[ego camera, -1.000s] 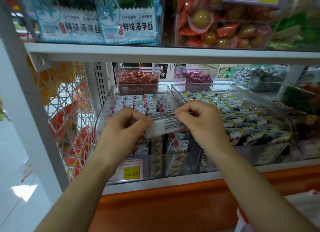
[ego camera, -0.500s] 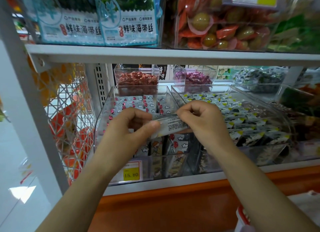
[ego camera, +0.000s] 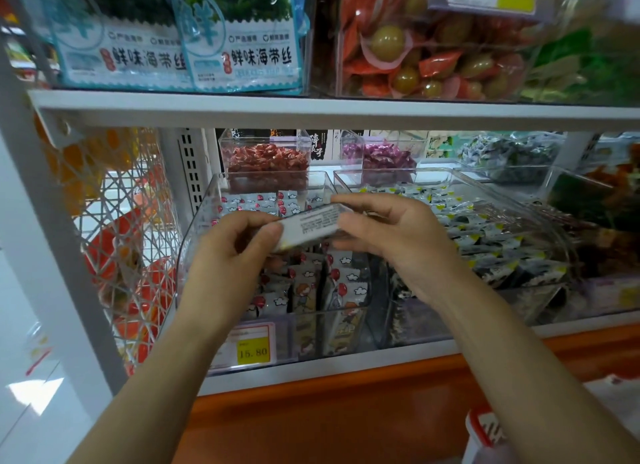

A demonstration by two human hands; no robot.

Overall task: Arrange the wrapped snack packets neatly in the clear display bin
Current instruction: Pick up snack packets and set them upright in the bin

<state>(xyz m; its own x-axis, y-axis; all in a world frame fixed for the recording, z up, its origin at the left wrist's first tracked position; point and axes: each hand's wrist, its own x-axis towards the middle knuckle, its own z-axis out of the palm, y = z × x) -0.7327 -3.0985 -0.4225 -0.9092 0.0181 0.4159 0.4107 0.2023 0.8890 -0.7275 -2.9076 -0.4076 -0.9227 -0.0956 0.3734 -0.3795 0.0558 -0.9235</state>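
Held packet: you hold a flat white wrapped snack packet (ego camera: pixel 311 226), a glossy oblong with fine black print on its face, tilted with its right end higher.
Left fingers: your left hand (ego camera: pixel 239 252) pinches the packet's left end, with the thumb on the printed face and the other fingers (ego camera: pixel 242 221) curled behind it.
Right fingers: your right hand (ego camera: pixel 391 242) grips the right end, its fingers (ego camera: pixel 360 200) curved over the top edge and the thumb beneath.
Bin: directly below and behind your fingers is the clear hard-plastic display bin (ego camera: pixel 194 242), with smooth walls and a rounded front corner.
Contents: under your fingers, small crinkly pale packets with red balloons and clouds (ego camera: pixel 341 283) stand on edge in rows; beyond your fingers more lie flat.
Tag: below your left fingers, on the bin's front, is a yellow price label (ego camera: pixel 252 351) reading 15.80.
Neighbour: right of your right fingers is a second clear curved bin (ego camera: pixel 540 218) holding black, white and yellow sachets.
Behind: past your fingers are a clear square tub of red twisted sweets (ego camera: pixel 265 159) and a second clear tub with purple ones (ego camera: pixel 377 155).
Left side: left of your left fingers hangs a white wire lattice basket (ego camera: pixel 117 221).
Surface: the bins sit on a white shelf with an orange glossy base panel (ego camera: pixel 311 411) under it.
Above: a white metal shelf board (ego camera: pixel 311 112) carries blue seaweed bags (ego camera: pixel 180 48).
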